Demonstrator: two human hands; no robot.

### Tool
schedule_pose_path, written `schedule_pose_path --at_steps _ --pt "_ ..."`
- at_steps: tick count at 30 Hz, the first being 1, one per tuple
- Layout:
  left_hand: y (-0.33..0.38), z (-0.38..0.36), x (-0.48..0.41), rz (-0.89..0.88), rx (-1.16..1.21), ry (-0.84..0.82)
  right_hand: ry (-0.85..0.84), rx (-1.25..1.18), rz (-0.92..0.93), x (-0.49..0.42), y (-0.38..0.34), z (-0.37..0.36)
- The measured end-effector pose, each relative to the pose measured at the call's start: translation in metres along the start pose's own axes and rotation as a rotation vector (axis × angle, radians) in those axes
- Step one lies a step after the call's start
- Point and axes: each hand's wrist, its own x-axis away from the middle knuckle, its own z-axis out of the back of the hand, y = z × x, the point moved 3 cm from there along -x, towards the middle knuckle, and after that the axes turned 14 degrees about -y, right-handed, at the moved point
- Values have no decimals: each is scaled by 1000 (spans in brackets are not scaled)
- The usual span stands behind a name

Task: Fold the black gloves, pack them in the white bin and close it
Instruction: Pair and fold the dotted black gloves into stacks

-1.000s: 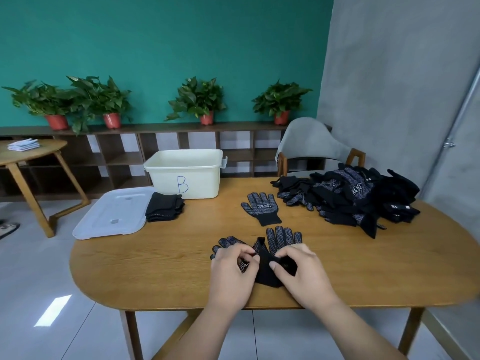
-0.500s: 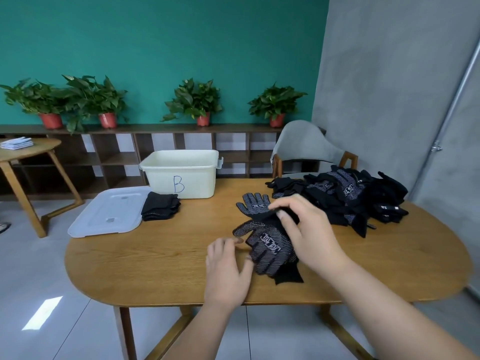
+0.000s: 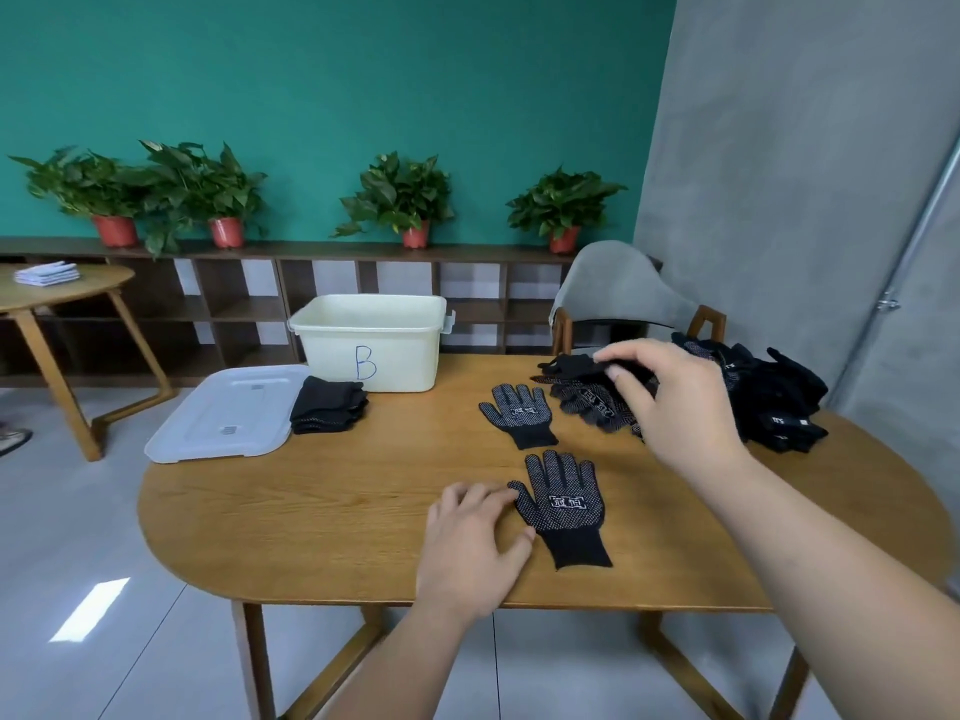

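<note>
So the left hand [image 3: 475, 548] is lying flat on the wooden table [image 3: 322, 511] near the front edge, fingers loosely spread and not gripping anything. Its fingertips sit right at the thumb side of the near glove [image 3: 563, 506], touching or as good as touching, hard to call.

That near glove is laid out flat, dotted palm up, with a white label across it. The cuff points toward the near edge and the fingers toward the far wall, so the long axis runs near-to-far with a slight tilt.

The right hand [image 3: 670, 402] is reaching over to the glove pile [image 3: 769, 402] on the right side of the table. Its thumb and fingers are pinched on a black glove [image 3: 576, 365] at the pile's left edge, which sticks out leftward from the grip, roughly level.

Between the two hands there's a second flat glove [image 3: 519, 414], also dots up, fingers to the far side, cuff near.

The white bin [image 3: 374, 340] marked "B" stands open at the far side, with its lid [image 3: 223, 413] lying flat at the left edge. A stack of folded gloves [image 3: 327, 410] sits between lid and bin, overlapping the lid's right edge.
</note>
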Motion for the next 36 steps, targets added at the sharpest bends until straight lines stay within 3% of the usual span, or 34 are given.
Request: schedule_pose_path --at_steps 3,7,8,12,19,24,31,36 --pt "4 -1 0 -22 -111 -33 -68 89 61 25 2 -30" --pt "7 -2 0 -19 -179 -71 -484 269 5 83 27 -111" --pt "7 -2 0 -18 -184 -78 -517 269 -6 96 32 -126" --pt "6 -3 -1 -11 -175 -85 -381 233 -9 112 42 -138" --pt "7 -3 0 6 -159 -83 -171 467 325 116 19 -118" --pt "6 -4 -1 12 -142 -91 -194 471 329 128 16 -123" --pt "6 -3 0 13 -136 -99 -297 224 163 135 30 -128" --pt "8 -2 2 23 -80 -102 -406 110 144 137 34 -125"
